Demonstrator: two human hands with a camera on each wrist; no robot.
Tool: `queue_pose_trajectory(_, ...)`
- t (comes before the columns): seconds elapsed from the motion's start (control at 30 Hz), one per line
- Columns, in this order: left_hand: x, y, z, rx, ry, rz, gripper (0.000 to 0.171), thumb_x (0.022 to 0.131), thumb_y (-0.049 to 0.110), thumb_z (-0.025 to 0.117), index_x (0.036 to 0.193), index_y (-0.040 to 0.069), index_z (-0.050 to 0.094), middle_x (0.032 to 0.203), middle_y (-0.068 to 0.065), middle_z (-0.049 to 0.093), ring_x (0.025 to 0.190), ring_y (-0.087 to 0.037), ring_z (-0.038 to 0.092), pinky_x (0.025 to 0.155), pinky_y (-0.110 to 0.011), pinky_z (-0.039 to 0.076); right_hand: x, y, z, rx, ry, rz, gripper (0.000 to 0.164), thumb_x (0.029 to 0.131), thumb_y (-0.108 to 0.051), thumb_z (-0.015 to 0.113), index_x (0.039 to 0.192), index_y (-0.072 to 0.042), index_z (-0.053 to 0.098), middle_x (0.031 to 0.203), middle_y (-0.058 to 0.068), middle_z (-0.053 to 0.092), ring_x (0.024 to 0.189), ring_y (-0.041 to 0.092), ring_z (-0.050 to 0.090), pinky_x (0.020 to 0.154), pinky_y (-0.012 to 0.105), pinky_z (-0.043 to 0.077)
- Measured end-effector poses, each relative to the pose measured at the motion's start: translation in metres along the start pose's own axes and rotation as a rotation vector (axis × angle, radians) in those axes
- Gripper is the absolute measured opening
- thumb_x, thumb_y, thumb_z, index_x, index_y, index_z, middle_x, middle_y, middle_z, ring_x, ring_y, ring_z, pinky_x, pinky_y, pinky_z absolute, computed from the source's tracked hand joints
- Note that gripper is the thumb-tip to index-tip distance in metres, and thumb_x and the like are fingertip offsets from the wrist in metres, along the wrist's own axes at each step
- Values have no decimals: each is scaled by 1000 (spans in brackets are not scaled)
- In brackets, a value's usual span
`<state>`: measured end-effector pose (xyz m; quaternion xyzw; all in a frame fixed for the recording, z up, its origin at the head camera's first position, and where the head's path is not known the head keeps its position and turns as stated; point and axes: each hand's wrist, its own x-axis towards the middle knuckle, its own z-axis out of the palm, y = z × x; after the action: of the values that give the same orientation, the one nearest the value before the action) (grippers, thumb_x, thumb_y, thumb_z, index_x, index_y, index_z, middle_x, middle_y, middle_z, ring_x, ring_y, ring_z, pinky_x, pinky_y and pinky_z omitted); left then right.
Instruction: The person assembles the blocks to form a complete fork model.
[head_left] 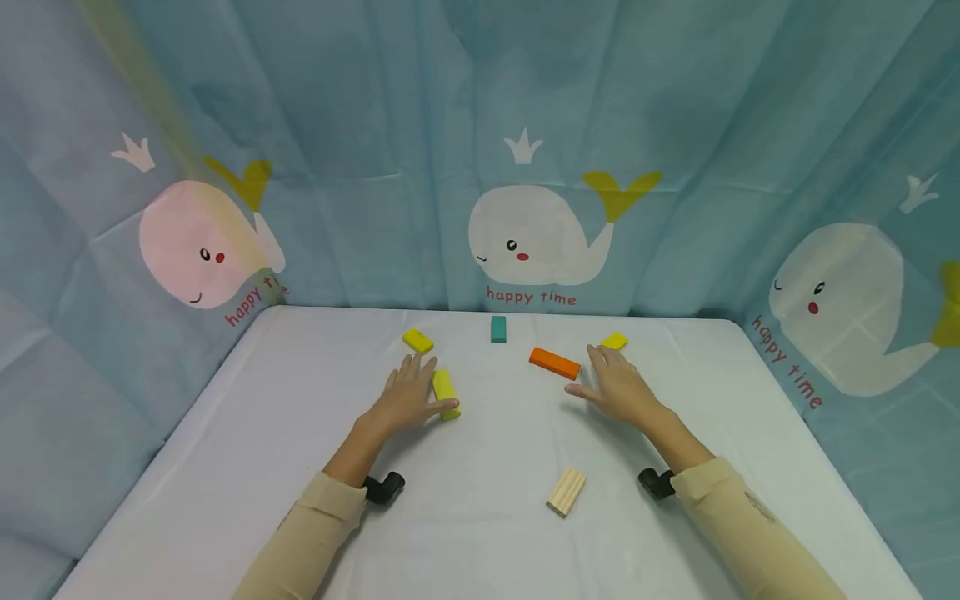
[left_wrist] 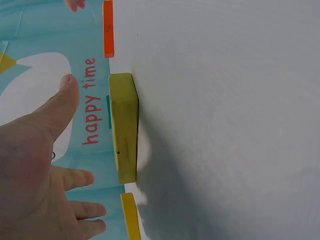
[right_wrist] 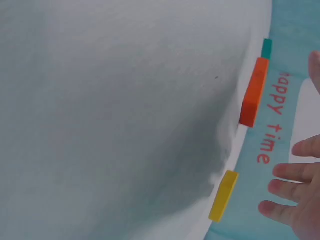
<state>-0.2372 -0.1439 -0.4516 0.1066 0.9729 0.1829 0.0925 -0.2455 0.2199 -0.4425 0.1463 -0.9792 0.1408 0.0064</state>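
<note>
My left hand (head_left: 406, 398) hovers with its fingers spread beside a long yellow block (head_left: 445, 388). In the left wrist view its thumb and fingers stand apart from that block (left_wrist: 125, 127), which lies on the white cloth. An orange block (head_left: 554, 363) lies right of centre. Just to its right is my right hand (head_left: 617, 392), fingers straight and thumb stretched towards the orange block. The right wrist view shows a gap between the fingers and the orange block (right_wrist: 254, 92). A small yellow block (head_left: 617, 340) sits partly hidden behind the right fingertips. Both hands hold nothing.
Another small yellow block (head_left: 417, 341) lies beyond the left fingertips. Near the back edge of the table stands a teal block (head_left: 498, 329). A grooved bare-wood block (head_left: 566, 492) lies at the front, between the forearms. Blue curtains printed with whales (head_left: 528, 235) surround the white table.
</note>
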Motion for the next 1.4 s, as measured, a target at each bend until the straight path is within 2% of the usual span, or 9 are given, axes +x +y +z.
queue_pose_trajectory(0.13, 2, 3, 0, -13, -6, 9, 96, 86, 56, 65, 153, 1, 24, 161, -26, 15, 150, -43, 7, 120, -60, 10, 5, -4, 3, 28, -8, -5, 94, 87, -57, 63, 148, 6, 31, 151, 30, 36, 140, 46, 33, 114, 60, 27)
queue_pose_trajectory(0.37, 6, 6, 1, -4, 11, 46, 97, 83, 53, 70, 153, 1, 26, 160, -24, 17, 149, -41, 14, 119, -59, 17, 15, -7, 7, 38, 2, -31, 89, 87, -54, 65, 147, 5, 35, 147, 29, 41, 136, 44, 39, 111, 59, 34)
queue_pose_trajectory(0.83, 11, 1, 7, -64, -19, 32, 98, 79, 46, 79, 150, 0, 31, 156, -22, 29, 145, -37, 29, 117, -53, 28, 37, -13, 13, 80, -63, -46, 77, 90, -46, 66, 145, 2, 41, 145, 26, 45, 133, 42, 43, 111, 56, 36)
queue_pose_trajectory(0.97, 11, 2, 7, -79, -30, 36, 96, 78, 42, 81, 149, -1, 33, 155, -22, 32, 144, -37, 30, 117, -53, 29, 41, -14, 16, 86, -58, -63, 71, 91, -41, 67, 143, 2, 45, 141, 26, 48, 128, 42, 48, 109, 56, 39)
queue_pose_trajectory(1.17, 12, 2, 7, -84, -44, 48, 90, 79, 39, 80, 146, -2, 37, 152, -21, 37, 140, -36, 37, 115, -51, 33, 48, -17, 19, 90, -77, -43, 64, 92, -35, 67, 140, 2, 48, 136, 25, 52, 120, 37, 53, 106, 51, 43)
queue_pose_trajectory(1.4, 13, 3, 6, -107, -65, 32, 90, 79, 39, 80, 147, -2, 37, 152, -20, 38, 139, -35, 39, 115, -50, 34, 54, -18, 19, 40, -82, -39, 53, 92, -25, 67, 134, 4, 54, 125, 22, 58, 107, 32, 58, 100, 46, 49)
